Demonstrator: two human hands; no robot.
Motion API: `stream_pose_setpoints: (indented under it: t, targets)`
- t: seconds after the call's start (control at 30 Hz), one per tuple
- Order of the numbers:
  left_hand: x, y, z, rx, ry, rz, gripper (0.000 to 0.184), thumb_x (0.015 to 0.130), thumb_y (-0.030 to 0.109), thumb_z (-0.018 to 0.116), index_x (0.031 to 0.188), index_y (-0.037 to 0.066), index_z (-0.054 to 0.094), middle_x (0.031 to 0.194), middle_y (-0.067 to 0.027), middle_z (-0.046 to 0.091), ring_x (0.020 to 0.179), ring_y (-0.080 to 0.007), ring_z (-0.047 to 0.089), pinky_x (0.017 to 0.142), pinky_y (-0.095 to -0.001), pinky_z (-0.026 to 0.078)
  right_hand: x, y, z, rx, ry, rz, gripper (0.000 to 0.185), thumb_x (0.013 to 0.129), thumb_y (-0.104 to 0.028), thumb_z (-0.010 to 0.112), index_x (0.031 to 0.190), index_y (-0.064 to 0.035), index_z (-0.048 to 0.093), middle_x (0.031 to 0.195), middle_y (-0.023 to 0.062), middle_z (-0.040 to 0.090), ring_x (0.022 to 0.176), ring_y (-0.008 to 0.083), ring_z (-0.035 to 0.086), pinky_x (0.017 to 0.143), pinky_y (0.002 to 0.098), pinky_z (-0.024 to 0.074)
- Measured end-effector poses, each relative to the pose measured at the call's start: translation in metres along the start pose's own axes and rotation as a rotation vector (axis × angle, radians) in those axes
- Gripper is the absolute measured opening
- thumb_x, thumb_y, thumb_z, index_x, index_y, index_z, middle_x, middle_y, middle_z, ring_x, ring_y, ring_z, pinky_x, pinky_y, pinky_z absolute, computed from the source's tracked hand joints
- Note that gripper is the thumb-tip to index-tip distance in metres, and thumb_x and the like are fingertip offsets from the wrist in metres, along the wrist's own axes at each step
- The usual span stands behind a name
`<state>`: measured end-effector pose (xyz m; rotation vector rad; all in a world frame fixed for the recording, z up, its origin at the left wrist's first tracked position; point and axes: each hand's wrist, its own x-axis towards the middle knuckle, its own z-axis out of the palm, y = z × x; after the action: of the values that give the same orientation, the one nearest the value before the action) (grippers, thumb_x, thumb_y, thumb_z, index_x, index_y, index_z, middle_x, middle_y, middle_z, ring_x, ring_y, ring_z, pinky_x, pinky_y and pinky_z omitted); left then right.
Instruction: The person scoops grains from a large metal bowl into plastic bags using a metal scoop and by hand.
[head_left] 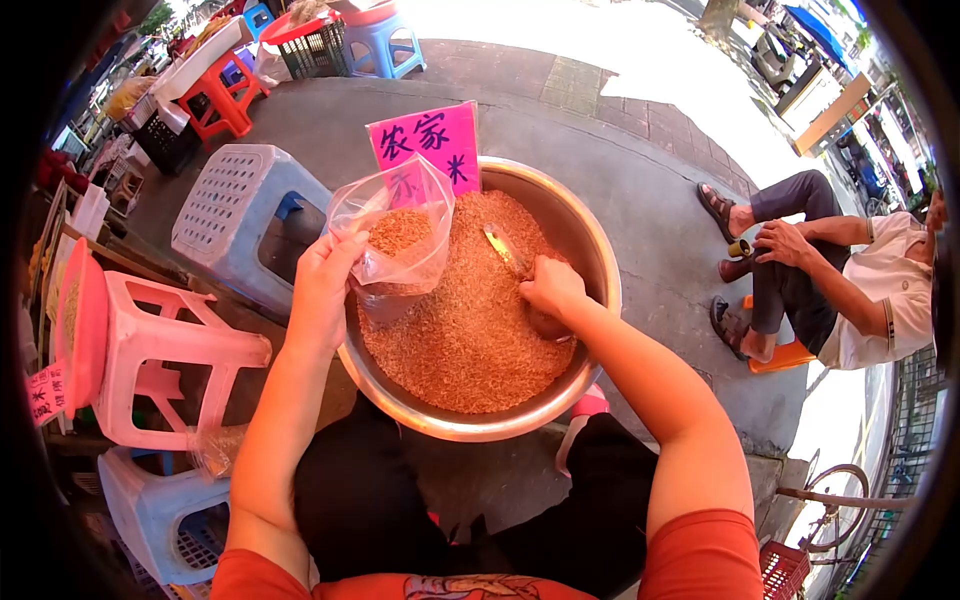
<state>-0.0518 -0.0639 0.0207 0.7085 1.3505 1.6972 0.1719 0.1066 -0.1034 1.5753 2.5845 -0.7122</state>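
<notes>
My left hand pinches the rim of a clear plastic bag, which is partly filled with reddish-brown rice and hangs over the left side of a wide metal basin. The same reddish rice fills much of the basin. My right hand is closed around a scoop at the basin's right side. The scoop's shiny, yellowish end shows beyond my fingers; its grip is hidden in my hand. A pink sign with handwritten characters stands at the basin's far edge, partly behind the bag.
Left of the basin stand a blue-grey stool, a pink stool and another blue stool. A red basin sits beside the pink stool. At right, a seated person rests their hands on a knee. A red stool stands behind.
</notes>
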Motion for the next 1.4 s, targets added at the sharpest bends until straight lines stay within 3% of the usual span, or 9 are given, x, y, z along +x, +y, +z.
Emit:
stream_pose_setpoints:
  t: [0.23, 0.43, 0.63, 0.77, 0.87, 1.07, 1.17, 1.3, 1.4]
  targets:
    - [0.007, -0.002, -0.011, 0.057, 0.025, -0.011, 0.010, 0.089, 0.016, 0.055, 0.084, 0.007, 0.054, 0.077, -0.0004, 0.059, 0.071, -0.0075, 0.055, 0.070, -0.0220, 0.044, -0.002, 0.008, -0.031, 0.303, -0.175, -0.179, 0.018, 0.080, -0.017, 0.057, 0.093, -0.0049, 0.062, 0.086, 0.0179, 0.063, 0.084, 0.0322, 0.061, 0.076, 0.0422, 0.0468]
    - [0.015, -0.004, -0.019, 0.054, -0.023, -0.035, 0.010, 0.088, 0.014, 0.056, 0.084, 0.005, 0.056, 0.075, -0.0023, 0.059, 0.070, -0.0082, 0.055, 0.069, -0.0229, 0.045, 0.020, 0.012, -0.053, 0.669, 0.347, -0.359, 0.021, 0.088, -0.021, 0.056, 0.094, -0.0017, 0.062, 0.088, 0.0142, 0.061, 0.081, 0.0253, 0.059, 0.074, 0.0333, 0.0452]
    - [0.021, -0.004, -0.014, 0.026, -0.035, -0.038, 0.012, 0.087, 0.014, 0.055, 0.081, 0.004, 0.056, 0.072, -0.0048, 0.060, 0.066, -0.0107, 0.058, 0.066, -0.0235, 0.048, 0.045, 0.003, -0.013, 0.919, 0.546, -0.345, 0.018, 0.092, -0.021, 0.055, 0.097, -0.0039, 0.060, 0.080, 0.0071, 0.061, 0.076, 0.0117, 0.055, 0.070, 0.0294, 0.0454]
    - [0.022, -0.002, -0.013, 0.047, -0.041, -0.026, 0.013, 0.088, 0.014, 0.054, 0.080, 0.004, 0.056, 0.071, -0.0044, 0.059, 0.064, -0.0103, 0.056, 0.065, -0.0225, 0.045, 0.059, 0.002, 0.017, 0.924, 0.262, -0.157, 0.017, 0.091, -0.019, 0.055, 0.101, -0.0082, 0.061, 0.080, 0.0090, 0.062, 0.073, 0.0203, 0.059, 0.068, 0.0311, 0.0466]
    - [0.024, -0.001, -0.016, 0.037, -0.071, -0.050, 0.011, 0.088, 0.015, 0.053, 0.082, 0.005, 0.054, 0.074, -0.0019, 0.057, 0.067, -0.0078, 0.052, 0.066, -0.0208, 0.041, 0.054, 0.003, 0.020, 0.693, 0.202, -0.329, 0.019, 0.093, -0.017, 0.053, 0.107, -0.0066, 0.060, 0.091, 0.0020, 0.062, 0.079, 0.0110, 0.056, 0.066, 0.0268, 0.0481]
    - [0.026, -0.004, -0.022, -0.024, -0.095, -0.055, 0.012, 0.088, 0.015, 0.054, 0.083, 0.004, 0.055, 0.075, -0.0040, 0.060, 0.066, -0.0099, 0.056, 0.065, -0.0220, 0.044, 0.011, -0.015, -0.007, 0.397, 0.042, -0.848, 0.024, 0.086, -0.011, 0.058, 0.109, -0.0060, 0.061, 0.091, 0.0149, 0.065, 0.082, 0.0278, 0.064, 0.071, 0.0359, 0.0503]
    - [0.024, -0.004, -0.024, -0.024, -0.074, -0.064, 0.012, 0.088, 0.014, 0.054, 0.084, 0.004, 0.055, 0.074, -0.0046, 0.061, 0.066, -0.0103, 0.057, 0.066, -0.0220, 0.044, 0.002, -0.020, -0.041, 0.337, -0.061, -0.921, 0.026, 0.084, -0.008, 0.059, 0.110, -0.0059, 0.061, 0.094, 0.0159, 0.065, 0.083, 0.0321, 0.063, 0.072, 0.0375, 0.0507]
    - [0.022, -0.006, -0.024, -0.035, -0.063, -0.063, 0.012, 0.088, 0.014, 0.053, 0.085, 0.003, 0.055, 0.074, -0.0050, 0.062, 0.066, -0.0106, 0.058, 0.066, -0.0219, 0.045, 0.031, -0.026, -0.042, 0.421, 0.391, -0.805, 0.022, 0.087, -0.012, 0.053, 0.107, -0.0061, 0.060, 0.092, 0.0151, 0.064, 0.087, 0.0316, 0.062, 0.075, 0.0381, 0.0490]
    - [0.024, -0.006, -0.022, -0.033, -0.034, -0.073, 0.012, 0.088, 0.014, 0.053, 0.084, 0.004, 0.056, 0.074, -0.0045, 0.061, 0.066, -0.0103, 0.057, 0.067, -0.0220, 0.044, 0.059, -0.033, -0.018, 0.532, 0.249, -0.736, 0.023, 0.086, -0.011, 0.052, 0.108, -0.0049, 0.058, 0.091, 0.0143, 0.064, 0.087, 0.0312, 0.062, 0.075, 0.0379, 0.0489]
